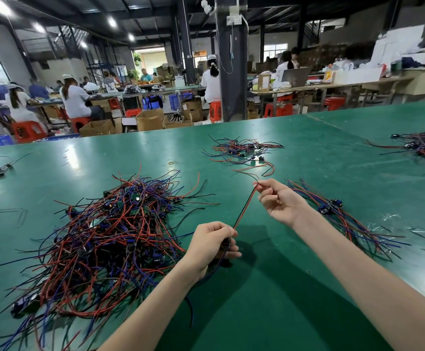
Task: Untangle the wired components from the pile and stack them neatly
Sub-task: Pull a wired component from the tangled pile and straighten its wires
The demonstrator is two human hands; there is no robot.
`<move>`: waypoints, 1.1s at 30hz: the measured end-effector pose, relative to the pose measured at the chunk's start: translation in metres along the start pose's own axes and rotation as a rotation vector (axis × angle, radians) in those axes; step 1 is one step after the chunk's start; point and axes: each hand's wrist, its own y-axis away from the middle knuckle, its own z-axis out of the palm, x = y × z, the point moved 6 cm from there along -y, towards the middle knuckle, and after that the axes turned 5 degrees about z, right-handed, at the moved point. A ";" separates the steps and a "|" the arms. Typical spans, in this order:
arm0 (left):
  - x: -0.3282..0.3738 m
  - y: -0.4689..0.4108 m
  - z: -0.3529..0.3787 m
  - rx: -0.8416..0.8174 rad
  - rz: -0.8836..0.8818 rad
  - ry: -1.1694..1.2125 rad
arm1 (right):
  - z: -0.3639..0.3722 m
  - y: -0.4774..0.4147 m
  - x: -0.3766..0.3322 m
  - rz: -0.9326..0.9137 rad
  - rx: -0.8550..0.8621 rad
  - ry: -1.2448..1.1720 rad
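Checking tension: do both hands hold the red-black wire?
Yes, the left hand grips the red-black wire at its lower end and the right hand pinches its upper end.

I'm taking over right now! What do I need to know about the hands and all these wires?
Left hand grips a component; right hand pinches its red-black wire pair, stretched straight above the green table.
Done: a small stack of straightened pieces lies right of the right hand.
To do: lay this one on the stack, then work through the big tangled pile on the left.
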 end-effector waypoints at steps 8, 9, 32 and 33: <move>0.004 0.000 -0.001 0.031 0.000 0.050 | 0.024 0.012 0.015 0.070 -0.163 -0.155; 0.004 0.000 -0.002 0.033 0.000 0.056 | 0.025 0.012 0.017 0.073 -0.166 -0.161; 0.008 0.007 0.015 -0.128 0.066 0.017 | 0.002 0.021 -0.014 -1.184 0.390 1.466; 0.007 0.007 0.014 -0.125 0.059 0.014 | -0.002 0.019 -0.016 -1.100 0.403 1.406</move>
